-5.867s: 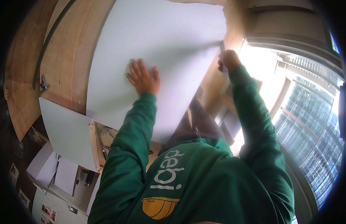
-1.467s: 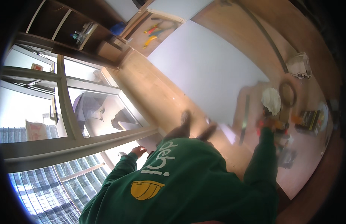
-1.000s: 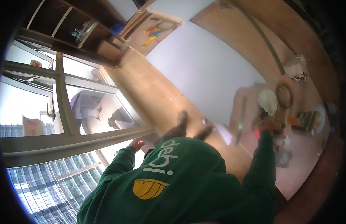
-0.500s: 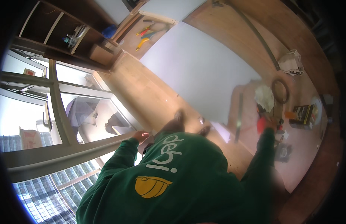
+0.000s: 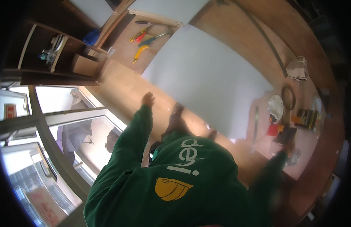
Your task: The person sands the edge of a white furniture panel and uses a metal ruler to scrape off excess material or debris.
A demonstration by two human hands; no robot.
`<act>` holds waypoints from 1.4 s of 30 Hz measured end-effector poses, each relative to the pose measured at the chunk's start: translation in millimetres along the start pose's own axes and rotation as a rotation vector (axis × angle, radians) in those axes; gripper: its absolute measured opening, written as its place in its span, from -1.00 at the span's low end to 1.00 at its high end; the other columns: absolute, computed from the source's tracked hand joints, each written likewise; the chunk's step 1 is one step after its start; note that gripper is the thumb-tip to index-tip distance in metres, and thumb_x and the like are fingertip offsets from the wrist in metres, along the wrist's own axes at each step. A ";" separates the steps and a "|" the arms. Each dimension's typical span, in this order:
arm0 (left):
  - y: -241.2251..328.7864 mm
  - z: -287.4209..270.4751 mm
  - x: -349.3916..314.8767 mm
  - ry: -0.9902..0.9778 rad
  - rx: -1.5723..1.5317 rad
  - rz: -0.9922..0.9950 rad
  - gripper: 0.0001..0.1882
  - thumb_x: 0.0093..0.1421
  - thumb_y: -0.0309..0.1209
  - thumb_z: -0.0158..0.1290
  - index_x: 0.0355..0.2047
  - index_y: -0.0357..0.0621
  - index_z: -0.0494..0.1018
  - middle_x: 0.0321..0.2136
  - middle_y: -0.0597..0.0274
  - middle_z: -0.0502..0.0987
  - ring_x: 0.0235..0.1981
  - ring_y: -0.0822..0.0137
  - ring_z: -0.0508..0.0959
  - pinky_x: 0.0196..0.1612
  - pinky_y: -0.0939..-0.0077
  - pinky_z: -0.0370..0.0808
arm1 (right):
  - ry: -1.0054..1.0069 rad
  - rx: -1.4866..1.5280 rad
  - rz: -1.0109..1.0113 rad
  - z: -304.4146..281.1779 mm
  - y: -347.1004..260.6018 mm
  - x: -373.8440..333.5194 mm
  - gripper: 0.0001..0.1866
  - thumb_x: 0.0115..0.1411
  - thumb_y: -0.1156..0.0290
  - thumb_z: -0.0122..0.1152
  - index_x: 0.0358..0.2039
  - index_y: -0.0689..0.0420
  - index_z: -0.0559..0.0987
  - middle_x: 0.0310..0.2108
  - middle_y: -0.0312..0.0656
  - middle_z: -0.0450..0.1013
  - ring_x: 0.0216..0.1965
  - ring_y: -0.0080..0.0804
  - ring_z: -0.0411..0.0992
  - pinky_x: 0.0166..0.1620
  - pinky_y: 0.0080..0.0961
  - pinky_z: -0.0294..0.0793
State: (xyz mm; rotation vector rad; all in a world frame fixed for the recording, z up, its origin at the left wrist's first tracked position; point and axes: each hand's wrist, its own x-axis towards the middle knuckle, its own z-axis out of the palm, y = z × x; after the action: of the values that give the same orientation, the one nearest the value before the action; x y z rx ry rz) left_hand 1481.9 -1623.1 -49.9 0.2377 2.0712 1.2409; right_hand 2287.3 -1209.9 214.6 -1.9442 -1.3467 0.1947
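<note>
Left hand (image 5: 147, 99) hangs empty over floor beside white panel (image 5: 205, 75); right hand (image 5: 287, 149) blurred, grip indeterminate, near red box (image 5: 273, 129); scattered tools risk tripping.

Green sleeve (image 5: 126, 147), white board (image 5: 205, 75)

Head fisheye camera looks steeply down over the white panel (image 5: 205, 77).
</note>
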 end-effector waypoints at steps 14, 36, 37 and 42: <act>141.3 -28.3 73.5 -0.051 -0.684 -0.619 -0.33 0.40 0.07 -0.20 0.39 0.03 0.13 0.33 0.15 0.20 0.34 -0.04 0.21 0.37 -0.17 0.12 | 0.270 1.069 1.008 -113.6 -97.8 -369.1 -0.41 0.29 0.02 0.22 0.18 0.14 0.48 0.16 -0.11 0.48 0.15 -0.04 0.44 0.20 0.00 0.43; 169.9 -27.0 -27.8 -1.236 0.783 0.379 -0.60 0.31 -0.14 0.01 -0.51 -0.15 0.58 -0.53 0.05 0.63 -0.42 0.07 0.60 -0.23 0.19 0.49 | 0.386 1.798 0.761 -77.8 -312.8 -604.0 -0.13 0.32 -0.37 -0.19 0.36 0.08 0.31 0.35 0.02 0.25 0.34 0.14 0.21 0.34 0.31 0.13; 172.7 -31.4 -27.2 -1.237 0.874 0.451 -0.62 0.29 -0.16 0.02 -0.54 -0.16 0.57 -0.55 0.03 0.61 -0.41 0.04 0.60 -0.23 0.18 0.49 | 0.416 1.796 0.788 -76.5 -317.4 -614.0 -0.13 0.32 -0.38 -0.21 0.36 0.08 0.31 0.35 0.02 0.25 0.34 0.14 0.21 0.35 0.29 0.13; 194.4 -59.6 60.9 -1.304 0.804 0.833 -0.70 0.22 -0.41 0.07 -0.04 -0.20 0.52 -0.24 -0.11 0.62 -0.18 -0.06 0.62 -0.10 0.15 0.56 | 0.355 1.991 0.784 -23.7 -373.2 -662.4 -0.07 0.31 -0.42 -0.20 0.37 0.13 0.28 0.36 0.05 0.24 0.34 0.15 0.22 0.39 0.21 0.09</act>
State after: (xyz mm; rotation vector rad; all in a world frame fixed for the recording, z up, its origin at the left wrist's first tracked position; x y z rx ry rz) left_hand 1361.7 -1533.7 100.5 1.8318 1.0993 0.2488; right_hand 1734.4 -1726.9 289.1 -0.4851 0.2379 0.9974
